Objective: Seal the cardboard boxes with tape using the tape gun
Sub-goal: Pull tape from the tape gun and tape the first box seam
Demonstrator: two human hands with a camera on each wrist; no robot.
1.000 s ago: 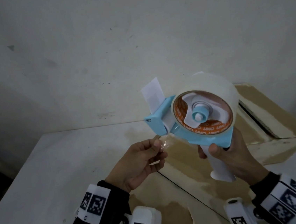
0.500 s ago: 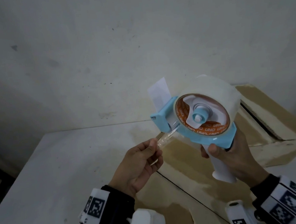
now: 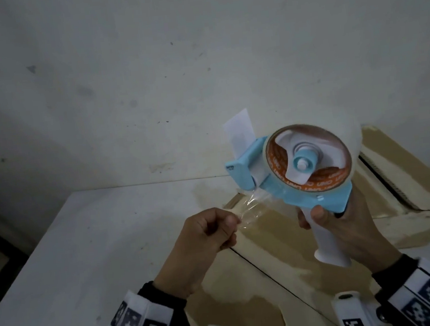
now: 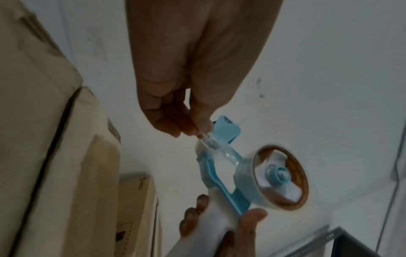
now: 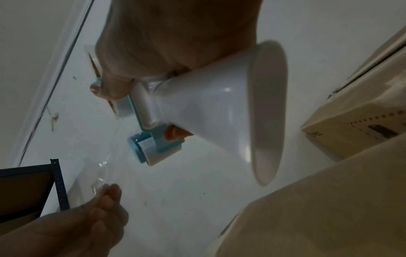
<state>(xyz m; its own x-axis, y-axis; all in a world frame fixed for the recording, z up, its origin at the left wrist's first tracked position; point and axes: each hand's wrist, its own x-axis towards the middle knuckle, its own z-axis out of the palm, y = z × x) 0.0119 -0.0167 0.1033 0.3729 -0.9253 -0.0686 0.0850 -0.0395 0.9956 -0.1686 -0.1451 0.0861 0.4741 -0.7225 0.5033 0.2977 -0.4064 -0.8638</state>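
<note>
My right hand [image 3: 331, 219] grips the white handle of a blue and white tape gun [image 3: 289, 176] and holds it up above the boxes. A roll of clear tape [image 3: 312, 160] with an orange core sits on it. The free end of clear tape [image 3: 250, 207] runs from the gun's front down to my left hand [image 3: 215, 229], which pinches it between thumb and fingers. In the left wrist view the same pinch [image 4: 197, 128] sits right at the gun's blue front. A closed cardboard box [image 3: 272, 263] lies under both hands, its centre seam running diagonally.
A second cardboard box [image 3: 411, 195] stands at the right against the wall. Both rest on a white table [image 3: 85, 256] whose left part is bare. A dark metal shelf frame [image 5: 33, 182] shows beside the table in the right wrist view.
My left hand has drawn the tape end away from the gun, down and to the left, so a longer strip is stretched out. The gun has shifted slightly right.
</note>
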